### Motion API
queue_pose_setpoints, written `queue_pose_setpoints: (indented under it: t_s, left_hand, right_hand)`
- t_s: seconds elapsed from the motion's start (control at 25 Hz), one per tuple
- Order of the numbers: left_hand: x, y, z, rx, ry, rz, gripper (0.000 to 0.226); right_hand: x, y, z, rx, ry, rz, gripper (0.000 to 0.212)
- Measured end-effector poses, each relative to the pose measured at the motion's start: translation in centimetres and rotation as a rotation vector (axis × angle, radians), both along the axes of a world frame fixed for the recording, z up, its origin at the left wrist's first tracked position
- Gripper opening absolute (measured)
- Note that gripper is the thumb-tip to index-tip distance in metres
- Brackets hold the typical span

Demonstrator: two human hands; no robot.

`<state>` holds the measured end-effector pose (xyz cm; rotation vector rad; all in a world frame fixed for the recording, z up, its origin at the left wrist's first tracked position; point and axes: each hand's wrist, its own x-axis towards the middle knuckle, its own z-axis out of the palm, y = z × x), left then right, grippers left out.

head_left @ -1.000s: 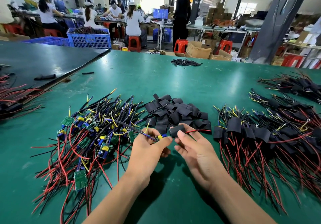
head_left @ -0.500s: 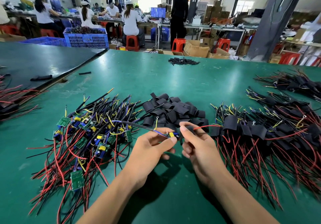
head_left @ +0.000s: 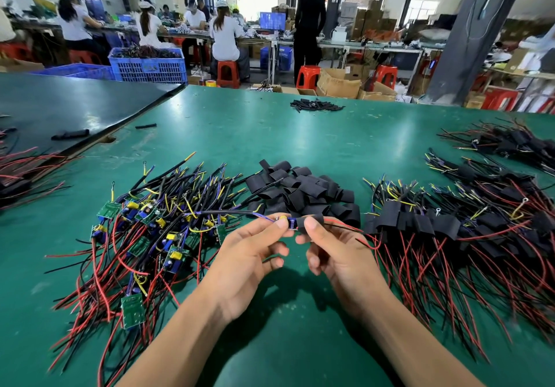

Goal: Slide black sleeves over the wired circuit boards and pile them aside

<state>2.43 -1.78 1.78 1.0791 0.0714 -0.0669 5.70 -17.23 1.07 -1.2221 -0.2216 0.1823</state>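
Pinching a wired circuit board (head_left: pixel 283 222) by its yellow end, the left hand (head_left: pixel 249 254) meets the right hand (head_left: pixel 339 251), which pinches a black sleeve (head_left: pixel 313 221) partly over it, just above the table (head_left: pixel 270 341). Sleeved boards (head_left: pixel 435 227) lie heaped on the right (a large share, I judge), and bare boards (head_left: pixel 144 236) wait on the left with loose sleeves (head_left: pixel 303 191) between. Bare green surface lies ahead, its far edge well away.
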Motion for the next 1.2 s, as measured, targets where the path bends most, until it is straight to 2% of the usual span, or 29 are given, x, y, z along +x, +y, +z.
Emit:
queue_pose_setpoints:
  t_s: [0.2,0.36,0.44,0.52,0.68,0.84,1.04,1.2]
  left_hand:
    - [0.07,0.13,-0.13,-0.019,0.005,-0.006,0.022]
    - [-0.05,0.02,-0.23,0.065,-0.028,0.020,0.034]
    - [-0.08,-0.08,-0.22,0.076,-0.023,0.023,0.037]
    - [-0.08,-0.06,-0.19,0.077,-0.019,0.009,0.033]
    - [-0.13,0.01,-0.22,0.110,-0.038,-0.021,0.021]
    - [-0.16,-0.16,-0.12,0.224,-0.114,0.075,0.024]
    - [-0.10,0.17,-0.13,0.503,-0.209,0.153,0.016]
    - [-0.11,0.40,-0.08,0.530,-0.231,0.134,0.014]
  right_hand:
    - [-0.34,0.63,-0.01,0.037,-0.012,-0.006,0.009]
    - [-0.61,0.88,0.04,0.080,0.005,-0.001,0.021]
    - [-0.76,0.92,0.12,0.107,0.021,0.014,0.015]
    - [-0.90,0.93,0.28,0.122,0.051,0.027,0.011]
    - [-0.86,0.74,0.49,0.168,0.137,0.035,0.028]
    - [-0.75,0.67,0.61,0.113,0.126,0.058,0.023]
    - [-0.52,0.63,0.70,0.079,0.167,0.062,0.025]
    - [-0.54,0.61,0.87,0.050,0.170,0.057,0.029]
